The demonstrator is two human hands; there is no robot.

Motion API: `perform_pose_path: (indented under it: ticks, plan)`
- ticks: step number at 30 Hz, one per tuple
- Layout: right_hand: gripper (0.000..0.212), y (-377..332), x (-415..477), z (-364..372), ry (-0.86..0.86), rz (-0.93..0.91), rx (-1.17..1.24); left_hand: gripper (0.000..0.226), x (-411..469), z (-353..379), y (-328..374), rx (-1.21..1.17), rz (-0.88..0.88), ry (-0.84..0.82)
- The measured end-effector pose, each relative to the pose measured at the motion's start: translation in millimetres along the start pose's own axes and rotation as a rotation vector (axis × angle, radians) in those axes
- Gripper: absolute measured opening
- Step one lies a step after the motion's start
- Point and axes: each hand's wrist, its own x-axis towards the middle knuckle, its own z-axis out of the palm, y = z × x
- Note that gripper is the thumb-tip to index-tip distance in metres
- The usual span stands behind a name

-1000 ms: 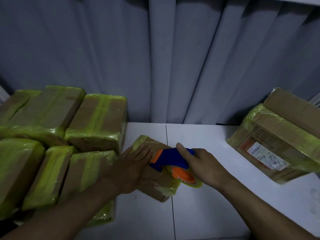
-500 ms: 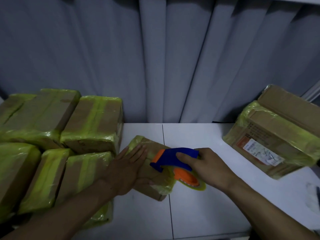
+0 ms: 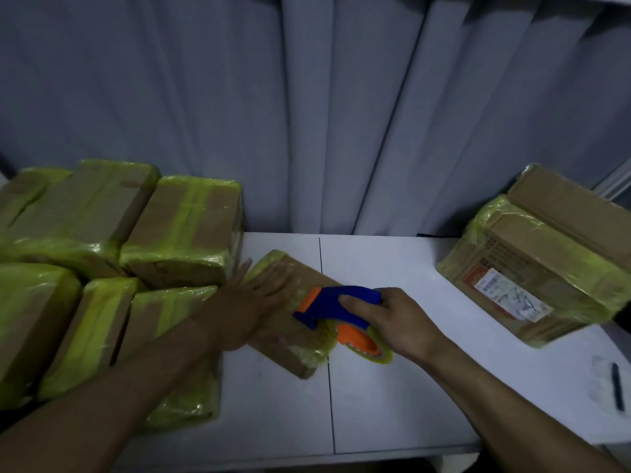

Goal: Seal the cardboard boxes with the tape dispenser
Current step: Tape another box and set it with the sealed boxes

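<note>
Taped boxes (image 3: 102, 268) were stacked at my 9 o'clock, just beside the small cardboard box (image 3: 300, 349). A big labelled box (image 3: 532, 268) sat well apart at 2 o'clock, and a dark pen-like thing (image 3: 616, 387) lay at 4 on the table (image 3: 409, 397). The small box lay at centre, its long axis running roughly 11 to 5 o'clock. My left hand (image 3: 252, 302) pressed flat on it, fingers straight. My right hand (image 3: 399, 322) gripped the tape dispenser (image 3: 341, 302), its nose pointing to 10 and the roll overhanging toward 4.
</note>
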Motion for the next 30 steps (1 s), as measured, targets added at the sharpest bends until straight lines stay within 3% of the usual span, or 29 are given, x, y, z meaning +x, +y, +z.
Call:
perform_pose_path:
  ticks: [2, 4, 9, 23, 30]
  plan:
    - [0.058, 2, -2, 1, -0.016, -0.009, -0.003, 0.103, 7, -3, 2, -0.141, -0.023, -0.073]
    - [0.059, 4, -4, -1, -0.027, -0.003, 0.003, 0.115, 11, 1, 17, -0.175, -0.016, -0.129]
    - [0.056, 8, -6, -5, -0.063, 0.015, -0.005, 0.098, 9, 16, 39, -0.069, -0.075, -0.049]
    - [0.04, 13, -30, -36, -0.055, 0.057, 0.052, 0.114, 10, 15, 41, -0.077, -0.07, 0.011]
    - [0.036, 10, -25, -25, -0.05, 0.079, 0.114, 0.097, 15, 9, 35, -0.101, 0.013, 0.126]
